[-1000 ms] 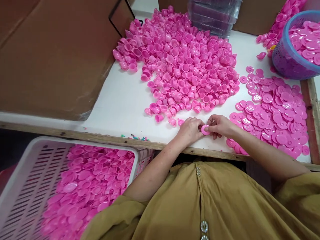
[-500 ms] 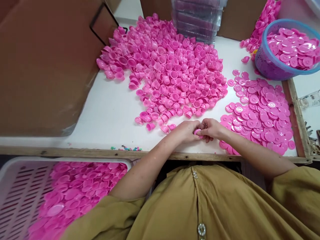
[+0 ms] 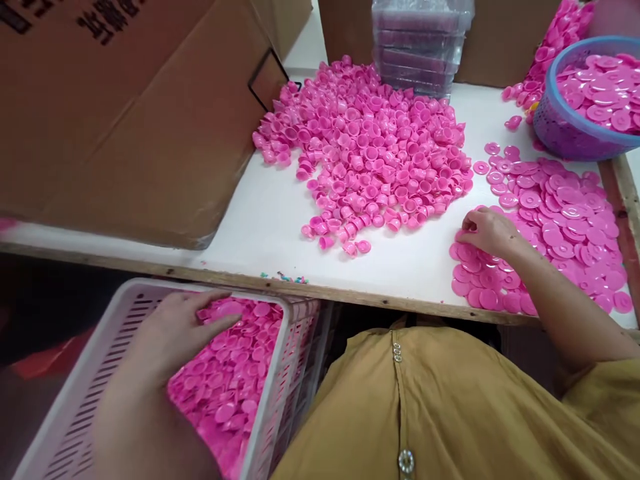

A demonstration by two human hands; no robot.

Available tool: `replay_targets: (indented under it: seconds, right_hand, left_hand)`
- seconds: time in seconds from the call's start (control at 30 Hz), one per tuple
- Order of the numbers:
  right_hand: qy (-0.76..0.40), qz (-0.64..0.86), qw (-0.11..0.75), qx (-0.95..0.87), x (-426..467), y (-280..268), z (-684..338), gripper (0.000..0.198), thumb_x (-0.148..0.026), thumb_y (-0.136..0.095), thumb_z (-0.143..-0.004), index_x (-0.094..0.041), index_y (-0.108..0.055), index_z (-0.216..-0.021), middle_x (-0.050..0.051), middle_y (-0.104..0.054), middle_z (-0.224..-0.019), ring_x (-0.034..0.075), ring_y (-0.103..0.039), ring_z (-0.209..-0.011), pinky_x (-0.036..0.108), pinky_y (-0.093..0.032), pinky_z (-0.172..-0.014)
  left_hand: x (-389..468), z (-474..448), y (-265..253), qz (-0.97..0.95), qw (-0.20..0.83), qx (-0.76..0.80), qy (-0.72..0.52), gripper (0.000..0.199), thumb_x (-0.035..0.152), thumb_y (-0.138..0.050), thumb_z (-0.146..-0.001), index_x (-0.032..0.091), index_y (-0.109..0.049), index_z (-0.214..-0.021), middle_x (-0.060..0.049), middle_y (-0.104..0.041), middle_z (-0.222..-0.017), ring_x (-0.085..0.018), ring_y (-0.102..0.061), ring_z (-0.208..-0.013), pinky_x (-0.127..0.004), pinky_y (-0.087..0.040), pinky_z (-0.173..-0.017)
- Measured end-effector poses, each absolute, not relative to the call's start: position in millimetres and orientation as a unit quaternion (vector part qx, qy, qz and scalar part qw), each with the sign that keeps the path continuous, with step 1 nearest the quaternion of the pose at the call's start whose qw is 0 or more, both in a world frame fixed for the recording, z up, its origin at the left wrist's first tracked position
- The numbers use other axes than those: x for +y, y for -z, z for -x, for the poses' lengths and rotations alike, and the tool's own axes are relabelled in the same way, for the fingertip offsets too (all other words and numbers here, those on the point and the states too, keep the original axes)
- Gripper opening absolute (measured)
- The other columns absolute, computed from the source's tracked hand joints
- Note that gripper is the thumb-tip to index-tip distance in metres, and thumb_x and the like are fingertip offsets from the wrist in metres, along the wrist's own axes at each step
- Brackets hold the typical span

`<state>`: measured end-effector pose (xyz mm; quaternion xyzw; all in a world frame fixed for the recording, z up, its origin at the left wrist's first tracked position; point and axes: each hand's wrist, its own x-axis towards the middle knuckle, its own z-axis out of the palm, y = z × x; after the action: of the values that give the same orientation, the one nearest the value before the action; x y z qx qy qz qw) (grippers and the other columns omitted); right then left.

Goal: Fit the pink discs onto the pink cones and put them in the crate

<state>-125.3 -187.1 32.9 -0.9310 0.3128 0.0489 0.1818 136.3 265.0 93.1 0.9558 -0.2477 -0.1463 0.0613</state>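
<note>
My left hand [image 3: 175,333] is over a pale pink slatted basket [image 3: 127,300], its thumb and fingers spread with nothing between them. The basket holds many small pink plastic pieces [image 3: 245,367]. On the white table, my right hand [image 3: 490,232] is at the left edge of a spread of pink toy saucers [image 3: 565,227]. Its thumb and fingers are pinched together on a saucer there, which they mostly cover. A big heap of pink toy cups [image 3: 370,147] lies at the middle of the table.
A large cardboard box [image 3: 150,133] stands on the table's left. Stacked clear plastic trays [image 3: 423,50] are behind the cups. A blue basket [image 3: 565,127] of saucers stands back right. A wooden strip [image 3: 350,297] edges the table front.
My hands, together on a small pink piece before, have parted. The left has swung down over the basket, and the right has moved to the saucers. The view has shifted left.
</note>
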Motion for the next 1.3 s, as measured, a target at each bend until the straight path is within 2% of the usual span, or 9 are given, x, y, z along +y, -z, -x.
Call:
replay_targets:
  seconds: [0.1, 0.23, 0.43, 0.57, 0.67, 0.8, 0.93, 1.1, 1.3]
  right_hand:
    - [0.0, 0.939, 0.211, 0.271, -172.6, -31.7, 115.4, 0.015, -0.027, -0.07, -0.078, -0.023, -0.055, -0.075, 0.007, -0.061, -0.087, 0.021, -0.058, -0.071, 0.036, -0.045, -0.063]
    - [0.059, 0.926, 0.313, 0.205, -139.7, -37.2, 103.5, 0.004, -0.02, -0.06, -0.081, -0.021, -0.057, -0.078, 0.005, -0.062, -0.083, 0.018, -0.06, -0.07, 0.032, -0.046, -0.064]
    - [0.071, 0.851, 0.473, 0.218, -116.9, -35.0, 109.9, 0.02, -0.039, -0.066, -0.078, -0.019, -0.063, -0.078, 0.006, -0.065, -0.084, 0.016, -0.06, -0.07, 0.03, -0.047, -0.063]
    - [0.056, 0.795, 0.51, 0.323, -113.3, -28.6, 111.5, 0.033, -0.035, -0.073, -0.07, -0.019, -0.063, -0.098, 0.001, -0.064, -0.073, 0.016, -0.061, -0.066, 0.029, -0.046, -0.06]
    - [0.028, 0.747, 0.565, 0.349, -109.0, -26.6, 106.1, 0.031, -0.036, -0.076, -0.065, -0.018, -0.064, -0.087, 0.001, -0.063, -0.066, 0.016, -0.06, -0.064, 0.028, -0.046, -0.06]
    - [0.023, 0.746, 0.592, 0.304, -102.0, -24.3, 96.1, 0.029, -0.04, -0.078, -0.061, -0.018, -0.062, -0.069, -0.002, -0.059, -0.062, 0.011, -0.052, -0.058, 0.025, -0.041, -0.054]
    - [-0.043, 0.724, 0.615, 0.308, -96.9, -18.5, 88.6, 0.031, -0.043, -0.077, -0.063, -0.018, -0.06, -0.072, -0.005, -0.053, -0.051, 0.009, -0.048, -0.046, 0.022, -0.036, -0.042]
    - [-0.047, 0.723, 0.595, 0.348, -94.8, -16.4, 83.8, 0.034, -0.03, -0.082, -0.058, -0.019, -0.053, -0.071, -0.006, -0.055, -0.051, 0.009, -0.052, -0.043, 0.019, -0.038, -0.04]
    - [-0.073, 0.684, 0.63, 0.361, -92.7, -20.2, 80.1, 0.034, -0.033, -0.081, -0.059, -0.02, -0.054, -0.074, -0.007, -0.053, -0.049, 0.01, -0.053, -0.038, 0.017, -0.032, -0.031]
  left_hand:
    - [239.2, -122.9, -76.7, -0.957, 0.084, -0.272, 0.062, 0.044, 0.057, -0.059, -0.078, 0.025, -0.069, -0.106, -0.004, -0.06, -0.088, -0.025, -0.057, -0.087, -0.037, -0.047, -0.085]
    - [140.8, -94.7, -42.7, -0.887, 0.139, -0.44, 0.02, 0.034, 0.04, -0.057, -0.085, 0.025, -0.07, -0.112, -0.009, -0.06, -0.103, -0.026, -0.054, -0.098, -0.039, -0.042, -0.09]
    - [61.2, -67.0, -22.3, -0.82, 0.074, -0.565, 0.046, 0.022, 0.031, -0.057, -0.086, 0.018, -0.074, -0.084, -0.011, -0.062, -0.087, -0.028, -0.051, -0.091, -0.039, -0.038, -0.076]
    - [46.5, -40.8, -11.8, -0.786, 0.138, -0.595, 0.095, 0.023, 0.032, -0.055, -0.088, 0.018, -0.073, -0.087, -0.008, -0.063, -0.081, -0.023, -0.052, -0.083, -0.037, -0.04, -0.077]
    - [39.9, -27.6, -0.5, -0.776, 0.218, -0.574, 0.142, 0.02, 0.034, -0.058, -0.087, 0.02, -0.073, -0.091, -0.006, -0.063, -0.082, -0.021, -0.054, -0.082, -0.033, -0.042, -0.077]
    - [37.5, -26.3, 7.9, -0.769, 0.264, -0.553, 0.183, 0.017, 0.035, -0.065, -0.083, 0.022, -0.072, -0.092, -0.004, -0.064, -0.087, -0.02, -0.058, -0.086, -0.031, -0.044, -0.076]
    - [37.0, -29.5, 9.0, -0.773, 0.267, -0.542, 0.194, 0.016, 0.035, -0.066, -0.082, 0.021, -0.071, -0.087, -0.004, -0.066, -0.088, -0.02, -0.059, -0.086, -0.03, -0.045, -0.074]
    - [36.3, -31.3, 6.1, -0.774, 0.268, -0.535, 0.208, 0.026, 0.044, -0.063, -0.084, 0.019, -0.069, -0.082, -0.005, -0.065, -0.086, -0.02, -0.06, -0.084, -0.03, -0.045, -0.073]
    - [37.0, -40.3, -5.2, -0.747, 0.259, -0.555, 0.26, 0.027, 0.042, -0.073, -0.073, 0.019, -0.069, -0.086, -0.003, -0.064, -0.085, -0.02, -0.059, -0.082, -0.028, -0.042, -0.069]
